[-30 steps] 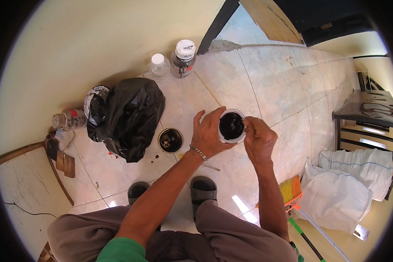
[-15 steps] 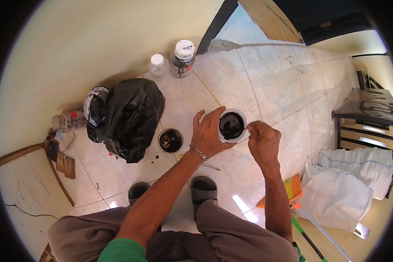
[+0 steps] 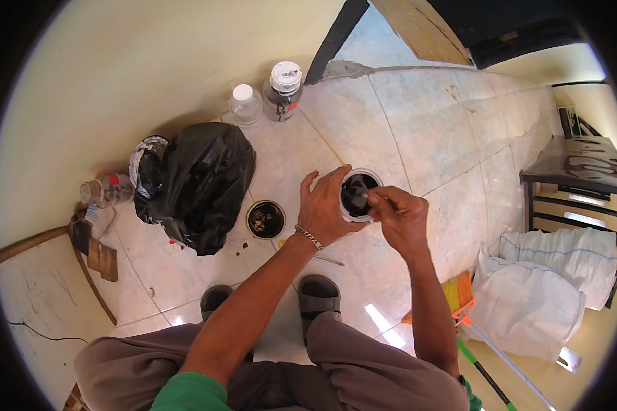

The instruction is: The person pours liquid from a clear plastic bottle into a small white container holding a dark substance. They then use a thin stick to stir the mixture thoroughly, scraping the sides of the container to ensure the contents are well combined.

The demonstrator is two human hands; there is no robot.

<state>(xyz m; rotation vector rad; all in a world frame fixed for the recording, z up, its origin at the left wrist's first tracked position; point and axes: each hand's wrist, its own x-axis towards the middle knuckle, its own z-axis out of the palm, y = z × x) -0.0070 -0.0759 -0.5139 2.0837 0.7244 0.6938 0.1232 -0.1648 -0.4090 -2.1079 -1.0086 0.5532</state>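
The floor (image 3: 418,137) is made of big pale tiles, and a person sits on it with brown trousers (image 3: 363,377) and dark sandals (image 3: 319,296). A big black plastic bag (image 3: 202,181) lies on the tiles to the person's left, near the wall. Two white sacks (image 3: 555,274) lie on the right side, with a broom (image 3: 473,329) just beside them. Two jars with white lids (image 3: 282,89) stand close together by the wall. A small round tin (image 3: 265,219) with dark stuff in it sits on the floor between the bag and the hands. The left hand (image 3: 325,212) is curled around a small white cup (image 3: 358,195) and grips its side. The cup is held up above the tiles, in front of the person, and it is dark inside. The right hand (image 3: 399,219) is closed, with its fingertips pinching something thin at the rim of the cup; it is too small to tell what it is.
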